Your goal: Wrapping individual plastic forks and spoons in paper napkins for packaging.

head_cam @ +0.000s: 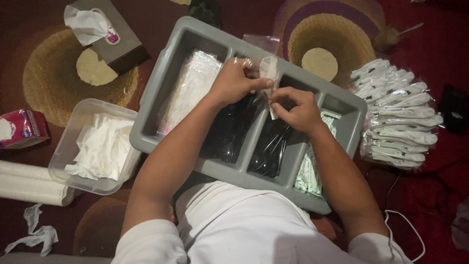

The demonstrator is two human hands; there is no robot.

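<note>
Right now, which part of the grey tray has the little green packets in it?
The rightmost compartment of the grey tray holds the green packets. Its middle two hold black cutlery; the leftmost holds clear bags.

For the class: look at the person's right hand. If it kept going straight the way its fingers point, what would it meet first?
The right hand points toward the left hand, so it would probably meet the small clear bag pinched between them first, then the left hand's fingers. Depth is hard to judge from above.

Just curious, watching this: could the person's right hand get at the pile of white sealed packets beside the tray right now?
Probably yes, but not freely: the right hand is pinching a small clear bag with the left hand. Nothing blocks the way to the white packets.
</note>
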